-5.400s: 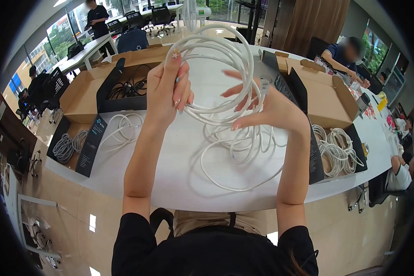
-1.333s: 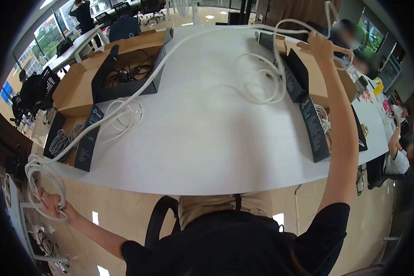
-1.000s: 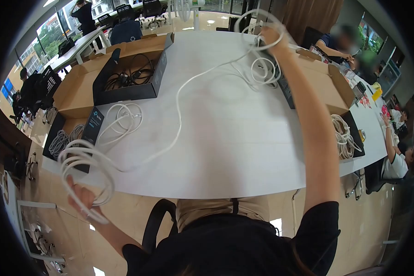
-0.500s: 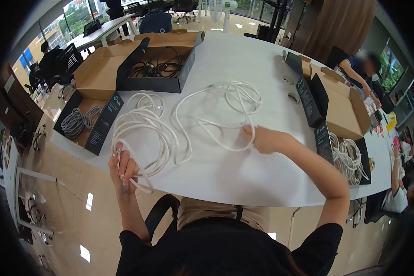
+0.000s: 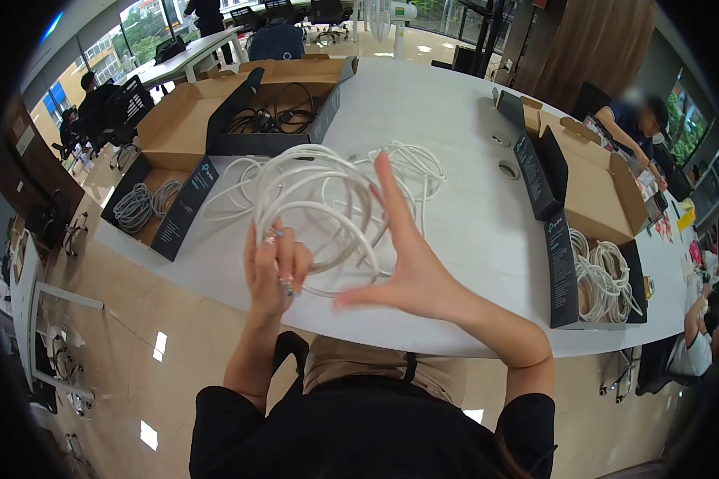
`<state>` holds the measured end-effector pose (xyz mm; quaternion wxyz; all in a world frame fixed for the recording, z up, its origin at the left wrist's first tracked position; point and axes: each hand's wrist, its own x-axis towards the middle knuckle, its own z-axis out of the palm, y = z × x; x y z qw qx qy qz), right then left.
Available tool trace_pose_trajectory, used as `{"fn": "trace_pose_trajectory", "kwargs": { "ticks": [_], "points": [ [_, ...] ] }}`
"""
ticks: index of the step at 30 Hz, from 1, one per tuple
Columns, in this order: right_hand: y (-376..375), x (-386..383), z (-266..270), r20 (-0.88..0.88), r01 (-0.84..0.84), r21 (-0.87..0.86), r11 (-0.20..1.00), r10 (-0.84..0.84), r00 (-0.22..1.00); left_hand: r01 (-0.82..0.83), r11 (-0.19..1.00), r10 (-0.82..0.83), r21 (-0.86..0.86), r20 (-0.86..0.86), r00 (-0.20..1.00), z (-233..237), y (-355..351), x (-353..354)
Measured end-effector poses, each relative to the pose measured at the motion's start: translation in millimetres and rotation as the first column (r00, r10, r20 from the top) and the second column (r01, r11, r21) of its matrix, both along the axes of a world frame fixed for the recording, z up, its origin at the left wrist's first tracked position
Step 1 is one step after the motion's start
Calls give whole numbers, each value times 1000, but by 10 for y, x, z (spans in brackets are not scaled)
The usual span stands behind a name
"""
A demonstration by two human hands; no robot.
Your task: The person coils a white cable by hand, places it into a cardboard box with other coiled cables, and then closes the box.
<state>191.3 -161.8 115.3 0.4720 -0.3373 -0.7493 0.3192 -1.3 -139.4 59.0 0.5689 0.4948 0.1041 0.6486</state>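
My left hand (image 5: 278,267) is closed around a large looped coil of white cable (image 5: 266,191), held up over the near part of the table. My right hand (image 5: 411,267) is open, slightly blurred, thumb and fingers spread wide at the coil's right side. Behind it, loose loops of white cable (image 5: 427,164) lie on the white table (image 5: 471,231), partly hidden by the raised coil and my right fingers. More thin white loops show on the tabletop left of the coil.
At left, an open black box (image 5: 185,209) contains grey cable coils; behind it, another box (image 5: 323,120) holds black cables. A box (image 5: 563,275) of white cable coils stands at right, near two tape rolls (image 5: 508,168). One person (image 5: 635,132) works at the far right, another nearer.
My left hand has moved right with the coil. The right hand has let go of the cable on the table, come left toward the coil and spread its fingers.
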Motion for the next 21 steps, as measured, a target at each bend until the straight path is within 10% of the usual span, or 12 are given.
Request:
{"fn": "trace_pose_trajectory", "kwargs": {
  "ticks": [2, 5, 9, 11, 13, 21],
  "points": [
    [196, -16, -215, -102, 146, 72, 987, -138, 985, 96, 994, -95, 52, -18, 995, 60, -54, 105],
    [341, 89, -302, -491, -117, -251, 961, -22, 871, 156, 987, -156, 24, -29, 987, 27, -103, 285],
    [393, 467, -539, -452, -233, -464, 855, -2, 892, 414, 897, -400, -153, 117, 909, -301, 160, 516],
    [352, 631, -598, -476, -151, -469, 870, -105, 873, 441, 883, -464, -161, -150, 873, -408, 261, 542],
    [369, 846, -575, -361, -34, -505, 863, -175, 916, 383, 906, -423, -182, -452, 785, -241, 244, 633],
    [272, 1080, -280, 76, 309, -478, 822, -312, 947, 218, 975, -128, 36, -715, 688, -101, 617, 1020]
  ]
}}
